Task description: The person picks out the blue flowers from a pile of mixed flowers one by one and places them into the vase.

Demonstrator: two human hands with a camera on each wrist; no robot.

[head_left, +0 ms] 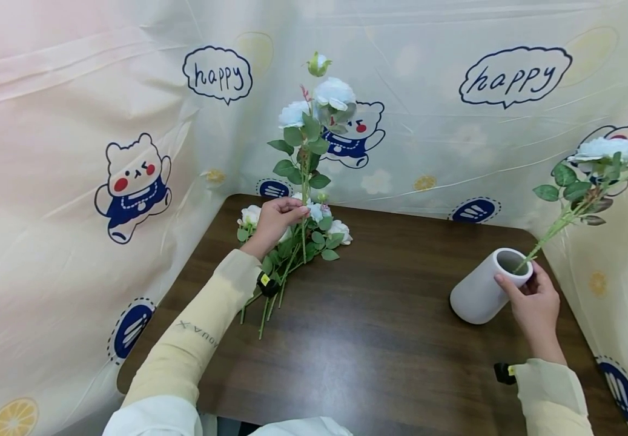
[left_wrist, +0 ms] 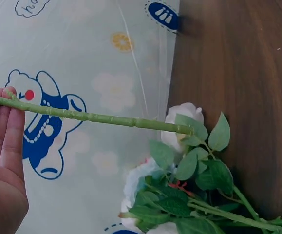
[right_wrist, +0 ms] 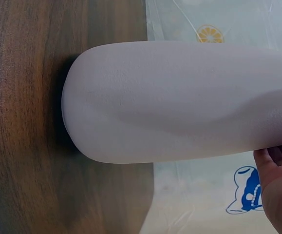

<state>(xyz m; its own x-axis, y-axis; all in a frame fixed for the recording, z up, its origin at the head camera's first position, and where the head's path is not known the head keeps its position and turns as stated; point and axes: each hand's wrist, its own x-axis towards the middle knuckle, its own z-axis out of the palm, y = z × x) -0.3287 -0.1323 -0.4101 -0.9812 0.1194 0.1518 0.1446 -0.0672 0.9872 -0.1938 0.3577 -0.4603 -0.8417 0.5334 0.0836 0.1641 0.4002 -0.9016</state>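
Observation:
My left hand [head_left: 274, 224] pinches the green stem of a white artificial flower [head_left: 334, 94] between thumb and fingers. The flower stands upright, its blooms and leaves high above the hand. In the left wrist view, the bare lower stem [left_wrist: 106, 118] extends from the fingertips across the lying flowers. At the right of the table, my right hand [head_left: 537, 309] grips a white cylindrical vase [head_left: 476, 292] near its rim, thumb at the front. A second flower [head_left: 604, 149] sits in the vase, its stem leaning out to the right. The right wrist view shows the vase's smooth side [right_wrist: 170, 102].
Several more white flowers [head_left: 340, 230] lie in a pile at the table's back left, under my left hand, stems toward me. The dark wooden table [head_left: 390, 339] ends at a patterned curtain [head_left: 423, 139] behind and on both sides.

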